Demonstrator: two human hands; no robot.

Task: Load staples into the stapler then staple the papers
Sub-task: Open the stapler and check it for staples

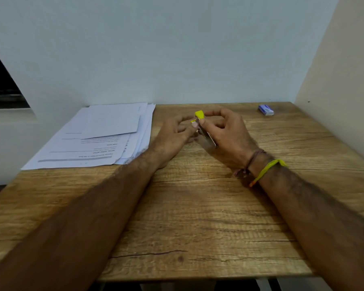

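table (198,206): wood, holds everything
papers (97,135): loose stack far left, not stapled yet
right hand (225,135): grips the stapler (206,135) mid-table, yellow top hinged open
left hand (172,135): fingers curled at its front end, loading I'd guess
box (265,109): staples, far right

Yellow-metal stapler (205,133) tilted, held; papers (97,137) stacked left.

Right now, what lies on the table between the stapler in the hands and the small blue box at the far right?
Head view: between the stapler and the blue box, only the right hand gripping the stapler, then bare wooden table.
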